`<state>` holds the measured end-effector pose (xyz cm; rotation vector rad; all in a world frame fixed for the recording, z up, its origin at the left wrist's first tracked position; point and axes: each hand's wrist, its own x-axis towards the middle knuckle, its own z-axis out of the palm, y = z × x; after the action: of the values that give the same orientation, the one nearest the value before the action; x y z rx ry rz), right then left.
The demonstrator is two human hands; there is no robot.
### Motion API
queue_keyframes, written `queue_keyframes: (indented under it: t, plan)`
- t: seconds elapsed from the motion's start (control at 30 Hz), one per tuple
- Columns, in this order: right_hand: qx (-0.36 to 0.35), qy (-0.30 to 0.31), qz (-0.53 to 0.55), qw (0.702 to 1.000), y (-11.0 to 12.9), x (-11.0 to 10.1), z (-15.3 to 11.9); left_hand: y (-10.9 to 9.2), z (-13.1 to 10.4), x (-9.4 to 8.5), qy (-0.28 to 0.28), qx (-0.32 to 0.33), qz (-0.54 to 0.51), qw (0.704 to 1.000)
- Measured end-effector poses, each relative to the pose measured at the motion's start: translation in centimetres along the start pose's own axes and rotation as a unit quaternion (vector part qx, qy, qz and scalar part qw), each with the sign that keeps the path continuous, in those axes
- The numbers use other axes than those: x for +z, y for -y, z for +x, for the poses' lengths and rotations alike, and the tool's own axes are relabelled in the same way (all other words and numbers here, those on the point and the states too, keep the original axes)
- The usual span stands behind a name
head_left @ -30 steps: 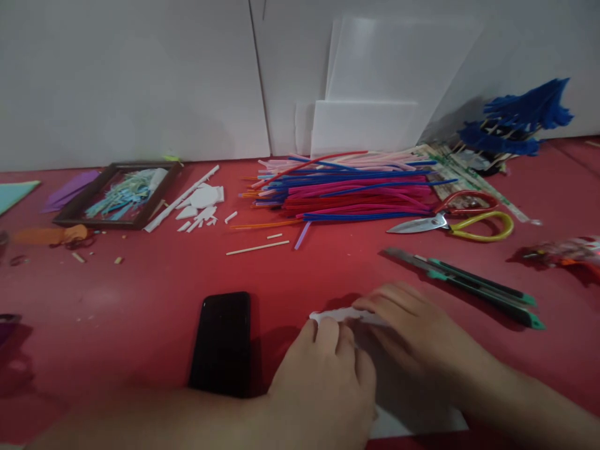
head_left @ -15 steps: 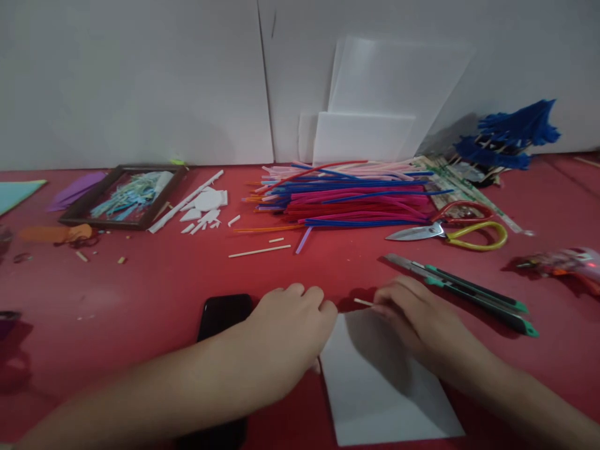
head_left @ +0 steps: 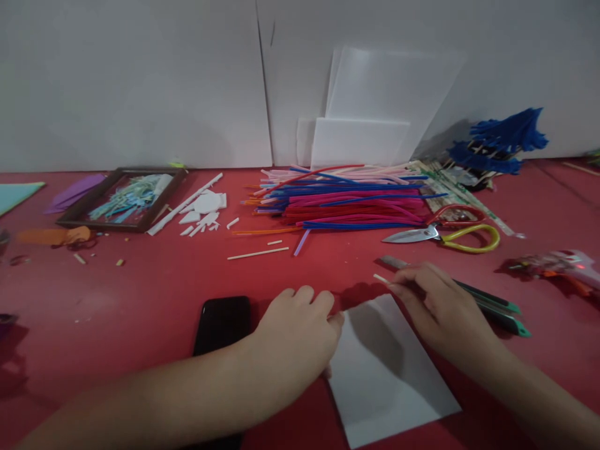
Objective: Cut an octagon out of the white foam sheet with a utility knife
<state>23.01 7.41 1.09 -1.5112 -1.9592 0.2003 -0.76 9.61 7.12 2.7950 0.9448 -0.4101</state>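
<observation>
A white sheet (head_left: 389, 381) lies flat on the red table in front of me. My left hand (head_left: 300, 331) is closed at its upper left edge, fingers curled over and the fingertips partly hidden. Between thumb and forefinger, my right hand (head_left: 435, 300) pinches a short wooden stick (head_left: 381, 279), held just above the sheet's upper right corner. Beneath and behind that hand lies a utility knife (head_left: 504, 317) with black and green parts, its middle covered. A black phone (head_left: 222, 325) rests left of my left hand, partly under the forearm.
Scissors (head_left: 440, 235) lie beyond the right hand, beside a pile of coloured pipe cleaners (head_left: 342, 200). A glue gun (head_left: 553, 265) is at the right. Loose wooden sticks (head_left: 257, 253), white scraps (head_left: 206, 203) and a brown frame (head_left: 110, 225) lie at left.
My right hand has moved right and slightly up with the stick, away from the sheet's top edge and over the knife. The sheet has turned a little, and my left hand shifted slightly right.
</observation>
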Motion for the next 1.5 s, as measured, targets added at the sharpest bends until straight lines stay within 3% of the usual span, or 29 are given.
queue_keyframes:
  t: [0.3, 0.37, 0.47, 0.63, 0.8, 0.9, 1.07, 1.17, 1.27, 1.37, 1.5]
  plan:
    - [0.006, 0.009, -0.012, 1.000, -0.6, 0.3, -0.1, 0.2, -0.2, -1.5, 0.029, -0.045, -0.035, 0.998]
    - [0.000, 0.011, -0.013, 1.000, -0.6, 0.4, -0.1, -0.4, -0.2, -1.0, 0.024, -0.058, -0.037, 0.997]
    - [-0.012, 0.011, -0.014, 1.000, -0.7, 0.6, 0.0, -1.8, -0.1, 0.3, 0.021, -0.017, -0.046, 0.999]
    - [-0.024, 0.019, -0.016, 0.999, -1.3, 0.9, 0.3, -3.2, 0.0, 2.1, 0.070, 0.015, -0.042, 0.997]
    - [-0.011, 0.013, -0.029, 0.999, -2.7, 0.8, 1.0, -2.1, -0.3, 2.8, -0.008, 0.047, -0.036, 0.998]
    - [-0.006, 0.002, -0.035, 0.999, -3.6, 0.7, 1.5, -2.0, -0.6, 3.0, -0.018, 0.056, -0.038, 0.998]
    - [-0.002, -0.010, -0.029, 1.000, -4.0, 0.8, 1.8, -2.9, -1.4, 2.6, 0.022, 0.089, -0.068, 0.993]
    - [-0.006, -0.004, -0.021, 1.000, -3.9, 1.0, 1.7, -2.7, -1.6, 2.2, 0.069, 0.057, -0.044, 0.995]
    - [-0.008, -0.003, -0.017, 1.000, -3.8, 1.1, 1.6, -2.1, -1.8, 1.9, 0.047, 0.020, -0.024, 0.998]
    - [-0.006, -0.006, -0.015, 1.000, -3.8, 1.3, 1.6, -2.0, -1.8, 1.7, 0.021, 0.034, -0.014, 0.999]
    - [-0.004, -0.007, -0.017, 1.000, -3.8, 1.4, 1.6, -2.8, -1.4, 1.3, 0.049, 0.020, -0.028, 0.998]
